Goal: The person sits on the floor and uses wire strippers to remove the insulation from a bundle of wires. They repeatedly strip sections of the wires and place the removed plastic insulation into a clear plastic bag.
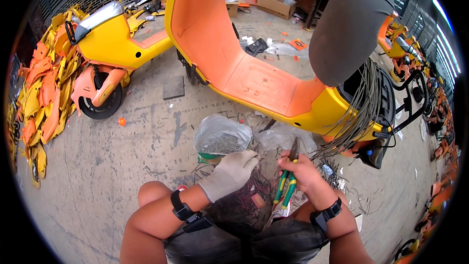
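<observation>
My right hand [304,172], bare, is wrapped around a pair of pliers [289,182] with green and yellow handles; their dark jaws point up and away from me. To its left, my left hand [228,173] wears a pale work glove. Its fingers are pinched together; whether something thin is between them is too small to tell. Just beyond that hand stands a container lined with a clear plastic bag [222,134], with many short grey pieces inside. A bundle of thin grey wires or strips [362,102] hangs over the rear of a yellow and orange scooter [249,80].
The scooter's grey seat [349,27] is tipped up. Another yellow scooter [110,41] stands left, beside a heap of yellow and orange panels [46,93]. A loose plastic sheet [286,137] and dark scraps litter the floor around my feet. Cardboard boxes [276,6] sit at the back.
</observation>
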{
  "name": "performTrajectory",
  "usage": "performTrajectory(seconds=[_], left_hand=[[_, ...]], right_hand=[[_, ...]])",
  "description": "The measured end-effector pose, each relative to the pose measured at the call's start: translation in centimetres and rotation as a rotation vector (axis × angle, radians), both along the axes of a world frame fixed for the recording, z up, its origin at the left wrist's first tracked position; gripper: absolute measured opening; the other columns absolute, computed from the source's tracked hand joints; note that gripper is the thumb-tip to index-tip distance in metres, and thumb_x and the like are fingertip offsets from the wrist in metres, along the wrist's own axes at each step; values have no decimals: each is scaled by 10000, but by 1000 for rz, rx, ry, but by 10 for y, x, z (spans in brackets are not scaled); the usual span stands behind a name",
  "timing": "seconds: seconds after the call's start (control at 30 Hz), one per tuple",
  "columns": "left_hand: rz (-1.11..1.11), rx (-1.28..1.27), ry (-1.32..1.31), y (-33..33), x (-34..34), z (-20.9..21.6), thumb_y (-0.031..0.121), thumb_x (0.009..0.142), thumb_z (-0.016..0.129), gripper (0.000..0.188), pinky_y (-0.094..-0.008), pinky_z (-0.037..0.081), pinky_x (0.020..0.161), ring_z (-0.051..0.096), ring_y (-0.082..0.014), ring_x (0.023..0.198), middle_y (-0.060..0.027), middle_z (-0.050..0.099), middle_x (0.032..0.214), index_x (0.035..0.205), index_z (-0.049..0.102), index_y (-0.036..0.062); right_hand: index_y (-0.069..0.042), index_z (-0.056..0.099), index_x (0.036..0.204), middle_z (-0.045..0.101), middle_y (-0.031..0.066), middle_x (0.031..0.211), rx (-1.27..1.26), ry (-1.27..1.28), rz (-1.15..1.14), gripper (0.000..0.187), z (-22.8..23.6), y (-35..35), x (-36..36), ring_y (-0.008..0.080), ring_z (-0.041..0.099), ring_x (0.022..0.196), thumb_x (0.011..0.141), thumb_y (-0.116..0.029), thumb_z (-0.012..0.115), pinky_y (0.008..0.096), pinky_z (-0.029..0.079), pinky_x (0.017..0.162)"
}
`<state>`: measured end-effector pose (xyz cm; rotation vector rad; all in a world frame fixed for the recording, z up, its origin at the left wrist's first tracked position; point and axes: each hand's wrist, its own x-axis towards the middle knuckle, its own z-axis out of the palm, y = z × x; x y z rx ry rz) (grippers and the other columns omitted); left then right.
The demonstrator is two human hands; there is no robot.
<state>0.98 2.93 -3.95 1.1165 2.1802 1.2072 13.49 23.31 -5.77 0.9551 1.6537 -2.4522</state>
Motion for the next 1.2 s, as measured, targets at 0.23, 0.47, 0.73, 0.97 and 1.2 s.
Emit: performTrajectory(seconds=[0.23,0.47,0.73,0.97,1.2], left_hand=[[-30,0,74,8,-1,-1,207,971,513,259,-418,506,769,664,-359,878,-202,669,901,1056,625,-12],[-88,-32,-59,11,4,0,226,965,518,263,-435,501,746,661,-363,850,-195,661,875,1031,626,-3],[-265,28,279,5,8,-18,196,940,520,221,-453,504,720,644,-339,799,-158,621,848,988,630,11],[-345,85,546,4,11,-31,147,860,566,172,-408,527,693,637,-290,801,-123,594,931,945,636,14],[-352,61,606,3,12,-34,128,822,594,160,-382,530,670,632,-267,777,-107,587,900,920,638,9]], right_hand=[[-4,394,1387,564,92,1246,236,38,355,654,-20,-32,2,210,546,1188,768,158,530,313,479,922],[-10,429,1354,565,73,1173,344,28,453,606,-30,-28,2,174,554,1075,775,110,559,292,455,908],[4,519,1240,645,119,1076,542,166,497,403,-22,-35,2,213,597,1009,864,-53,654,349,470,899],[1,529,1214,667,173,1078,629,168,530,380,-37,-33,4,295,636,1006,896,-152,669,377,483,897],[-9,524,1222,665,193,1084,723,136,529,376,-24,-39,4,337,641,1018,902,-154,657,392,489,892]])
